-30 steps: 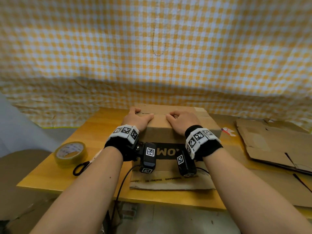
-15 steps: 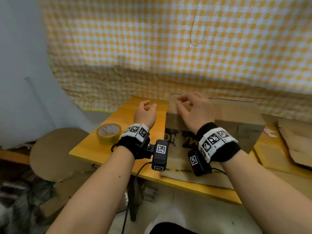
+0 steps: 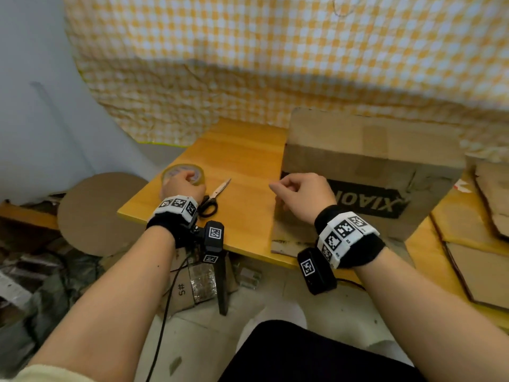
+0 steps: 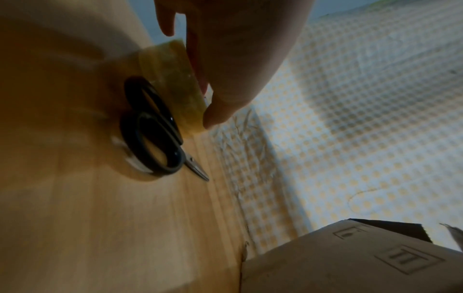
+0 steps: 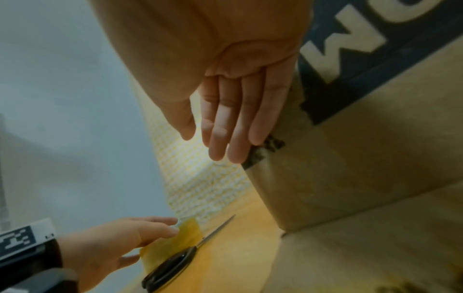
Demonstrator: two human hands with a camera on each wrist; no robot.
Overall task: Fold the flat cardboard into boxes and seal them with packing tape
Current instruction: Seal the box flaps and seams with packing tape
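Note:
A folded cardboard box [image 3: 371, 158] with black lettering stands on the yellow wooden table [image 3: 248, 166]; its printed side [image 4: 350, 263] also shows in the left wrist view. My left hand [image 3: 179, 180] lies over the yellowish packing tape roll [image 3: 197, 172] near the table's left corner. Its fingers and thumb curl round the tape roll [image 4: 170, 83], which sits on the table. My right hand [image 3: 278, 188] hovers at the box's near left corner and holds nothing. Its fingers [image 5: 220, 138] are straight beside the box [image 5: 350, 158]; whether they touch it is unclear.
Black-handled scissors [image 3: 214, 197] lie just right of the tape roll, blades pointing away. Flat cardboard sheets [image 3: 482, 216] are stacked at the table's right. A checked cloth [image 3: 275, 64] hangs behind. A round cardboard piece [image 3: 99, 213] and clutter lie on the floor left.
Both hands left the top of the box. The left hand went left to the tape roll; the right dropped to the box's near left corner. The view swung left.

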